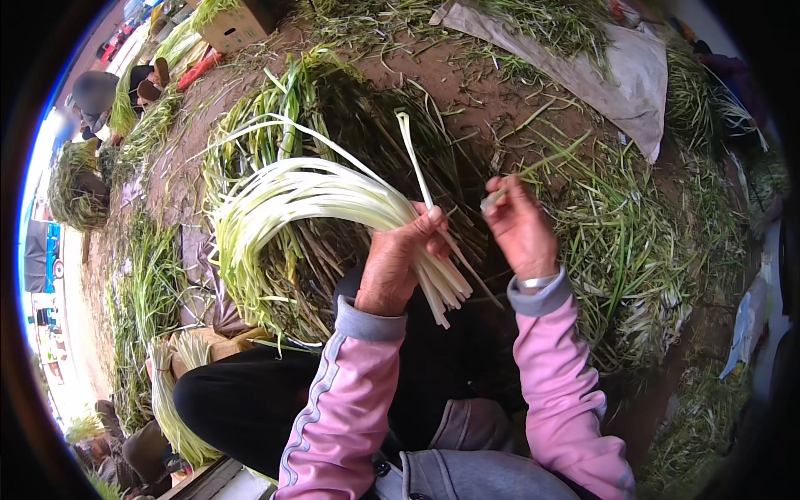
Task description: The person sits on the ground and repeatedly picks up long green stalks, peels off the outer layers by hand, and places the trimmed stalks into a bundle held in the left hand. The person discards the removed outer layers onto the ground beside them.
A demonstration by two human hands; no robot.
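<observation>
My left hand [397, 265] grips a thick bunch of pale, blanched stalks [312, 194], probably garlic chives. Their yellowish leaf ends curve down to the left, while the white cut ends poke out below my fist. One separate white stalk [407, 150] stands up between my left thumb and fingers. To the right and apart from the bunch, my right hand [524, 228] pinches a thin green leaf [553, 161] between thumb and fingers. Beneath the bunch lies a large heap of green and withered stalks [319, 119].
Loose green leaf trimmings [625, 244] cover the ground at right. A grey sheet [631, 81] lies at upper right. Trimmed pale bundles [172, 406] rest beside my left knee. A cardboard box [234, 28] stands at upper left, with other people [94, 94] nearby.
</observation>
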